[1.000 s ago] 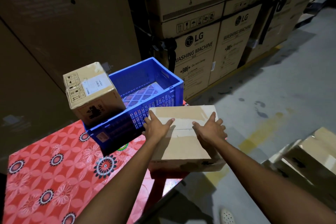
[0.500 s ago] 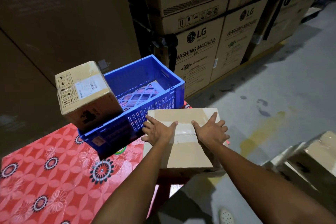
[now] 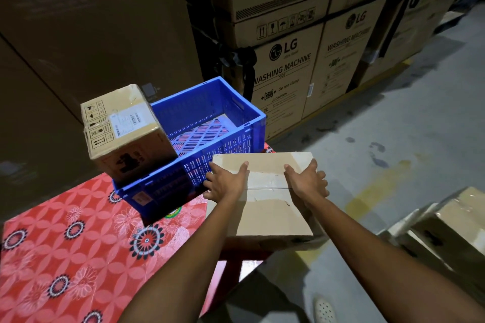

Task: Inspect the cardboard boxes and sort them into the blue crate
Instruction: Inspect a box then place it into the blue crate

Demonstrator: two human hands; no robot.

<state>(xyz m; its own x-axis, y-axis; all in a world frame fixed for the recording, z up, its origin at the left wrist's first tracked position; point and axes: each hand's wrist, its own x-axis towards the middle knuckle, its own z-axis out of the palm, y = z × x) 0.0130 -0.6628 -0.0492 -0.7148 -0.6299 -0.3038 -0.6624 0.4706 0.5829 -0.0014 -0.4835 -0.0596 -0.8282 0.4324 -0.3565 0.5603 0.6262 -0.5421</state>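
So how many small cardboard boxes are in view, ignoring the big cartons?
3 at least: a labelled box in the blue crate, left end; a plain box at the table edge, held by left hand and right hand; a floor box lower right, cropped, maybe more.

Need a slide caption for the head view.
Left hand and right hand hold a plain cardboard box beside the blue plastic crate.
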